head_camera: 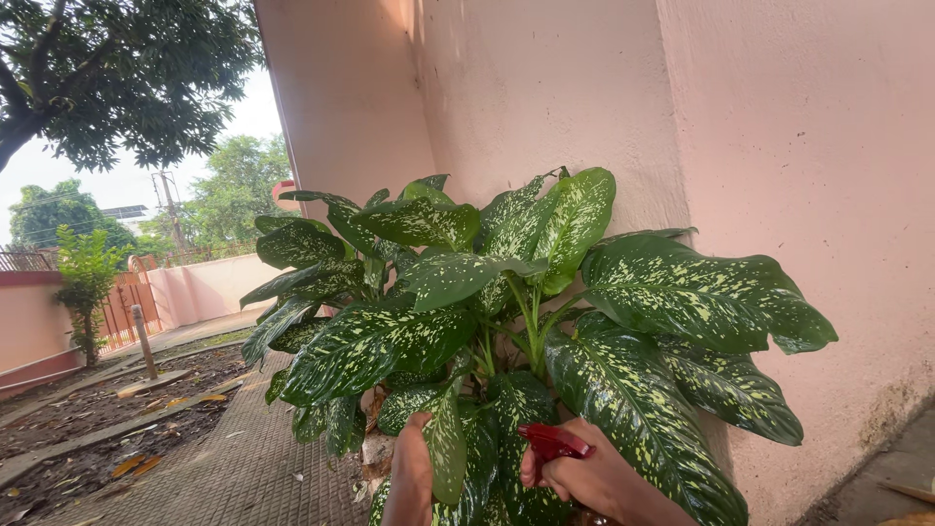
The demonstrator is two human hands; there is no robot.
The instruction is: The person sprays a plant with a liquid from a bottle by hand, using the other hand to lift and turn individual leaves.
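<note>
In the head view, a large speckled dieffenbachia plant (506, 321) stood against a pink wall (779, 146), its broad green-and-cream leaves spreading outward. The right hand (599, 479) was closed around red pruning shears (551, 440), whose long axis ran up and to the left from the fist, the tip pointing in toward the plant's lower stems. The left hand (411, 472) rose from the bottom edge just left of the shears, its fingers wrapped over a drooping leaf (445, 443) and pinching it. That leaf hung nearly upright, tip down, between the two hands, and the left hand was the nearer to it. The shears lay just right of the leaf, apart from it. A grated walkway (243, 458) ran to the left.
</note>
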